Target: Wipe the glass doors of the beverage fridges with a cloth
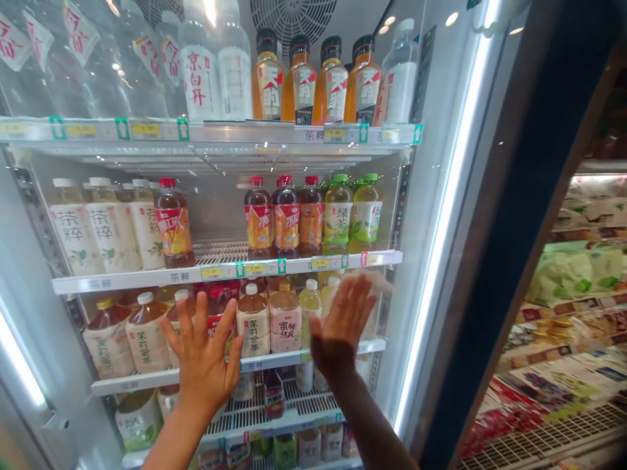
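My left hand [208, 356] is raised with its fingers spread and holds nothing. It is in front of the third shelf, nearest a jasmine tea bottle [252, 326] and a dark red pack [220, 303] partly hidden behind it. To its right, my right hand [343, 323] is held up, fingers stretched out, also holding nothing. Behind that hand stand pale yellow bottles [310, 303] and the shelf edge. A pink-labelled bottle [285, 326] shows between the hands. I cannot tell whether either hand touches anything.
A lit drinks cooler fills the view. On its second shelf [225, 267] are red-capped tea bottles [258, 222] and green tea bottles [337, 219]; above them stand amber bottles [302, 85]. A bright light strip [441, 222] and dark frame [499, 235] run down the right, beside packaged goods [578, 267].
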A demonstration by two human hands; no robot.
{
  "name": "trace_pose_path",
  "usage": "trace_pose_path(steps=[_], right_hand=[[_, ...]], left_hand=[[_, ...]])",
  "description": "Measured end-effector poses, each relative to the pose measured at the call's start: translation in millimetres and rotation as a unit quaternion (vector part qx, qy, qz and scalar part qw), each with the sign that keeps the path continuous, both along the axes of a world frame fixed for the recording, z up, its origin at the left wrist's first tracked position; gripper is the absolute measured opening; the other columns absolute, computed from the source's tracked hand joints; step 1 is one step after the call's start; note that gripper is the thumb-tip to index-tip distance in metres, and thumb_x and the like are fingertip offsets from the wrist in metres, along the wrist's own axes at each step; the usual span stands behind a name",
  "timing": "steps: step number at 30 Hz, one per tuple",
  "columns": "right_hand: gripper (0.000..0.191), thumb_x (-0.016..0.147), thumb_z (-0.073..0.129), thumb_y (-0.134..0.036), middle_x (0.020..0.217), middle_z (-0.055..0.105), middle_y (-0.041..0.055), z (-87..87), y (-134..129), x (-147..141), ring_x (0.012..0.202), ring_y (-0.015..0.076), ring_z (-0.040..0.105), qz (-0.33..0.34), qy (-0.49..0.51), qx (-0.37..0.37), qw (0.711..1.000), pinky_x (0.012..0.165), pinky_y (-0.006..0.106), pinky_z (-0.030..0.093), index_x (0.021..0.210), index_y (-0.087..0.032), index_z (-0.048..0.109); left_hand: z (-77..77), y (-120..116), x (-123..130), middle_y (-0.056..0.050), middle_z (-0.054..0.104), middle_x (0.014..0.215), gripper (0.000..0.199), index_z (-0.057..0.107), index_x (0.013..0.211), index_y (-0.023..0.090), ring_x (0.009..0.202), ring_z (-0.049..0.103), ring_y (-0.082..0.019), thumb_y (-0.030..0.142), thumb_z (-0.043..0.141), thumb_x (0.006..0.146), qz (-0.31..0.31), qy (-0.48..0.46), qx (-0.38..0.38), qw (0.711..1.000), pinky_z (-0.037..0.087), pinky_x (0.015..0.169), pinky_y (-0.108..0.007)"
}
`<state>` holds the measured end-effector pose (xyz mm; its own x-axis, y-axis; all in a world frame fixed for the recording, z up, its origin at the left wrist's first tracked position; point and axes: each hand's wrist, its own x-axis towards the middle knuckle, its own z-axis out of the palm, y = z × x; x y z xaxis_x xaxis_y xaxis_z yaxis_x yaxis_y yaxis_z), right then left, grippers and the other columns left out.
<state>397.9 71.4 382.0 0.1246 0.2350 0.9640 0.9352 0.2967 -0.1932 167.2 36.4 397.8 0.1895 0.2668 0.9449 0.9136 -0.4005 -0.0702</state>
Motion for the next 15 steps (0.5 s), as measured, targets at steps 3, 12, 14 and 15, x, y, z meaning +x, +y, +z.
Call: trace_pose_path(steps=[3, 12, 14, 15], right_hand=[[0.088, 0.103, 0.019, -0.066, 0.171, 0.016, 0.0222, 2.5, -6.8, -44.8, 0.16, 0.0378, 0.009, 0.047, -0.154, 0.001, 0.987, 0.125, 0.066, 0.019, 0.165, -0.007, 0.002], [0.086, 0.104, 0.034, -0.056, 0.168, 0.024, 0.0247, 31.6, -17.7, -129.3, 0.159, 0.0396, 0.014, 0.068, -0.109, 0.014, 0.992, 0.124, 0.067, 0.02, 0.164, -0.003, 0.006], [0.085, 0.102, 0.038, -0.061, 0.165, 0.036, 0.0195, 24.8, -24.3, -159.8, 0.158, 0.0344, 0.022, 0.123, -0.199, -0.003, 0.972, 0.126, 0.059, 0.024, 0.164, -0.006, 0.018], [0.084, 0.101, 0.039, -0.062, 0.164, 0.037, 0.0175, 25.4, -26.6, -174.0, 0.158, 0.0325, 0.022, 0.139, -0.219, -0.01, 0.966, 0.126, 0.057, 0.024, 0.163, -0.008, 0.022]], left_hand=[[3.6, -1.2, -19.0, -0.001, -0.004, 0.175, 0.075, 0.021, 0.162, 0.039, 0.16, -0.012, -0.031, 0.029, 0.057, 0.097, -0.001, -0.007, 0.001, 1.0, -0.013, 0.125, -0.062], [5.3, -7.0, -82.1, 0.0, -0.001, 0.175, 0.078, 0.019, 0.161, 0.043, 0.161, -0.01, -0.032, 0.027, 0.059, 0.096, 0.031, -0.029, 0.0, 0.999, -0.01, 0.125, -0.067], [1.7, -8.1, -98.5, 0.0, -0.001, 0.175, 0.079, 0.018, 0.161, 0.043, 0.16, -0.01, -0.032, 0.025, 0.06, 0.096, 0.042, -0.029, -0.006, 0.999, -0.01, 0.124, -0.067], [0.1, -8.6, -107.4, -0.001, -0.002, 0.174, 0.08, 0.018, 0.161, 0.042, 0.16, -0.011, -0.032, 0.025, 0.06, 0.095, 0.047, -0.026, -0.008, 0.999, -0.011, 0.124, -0.068]])
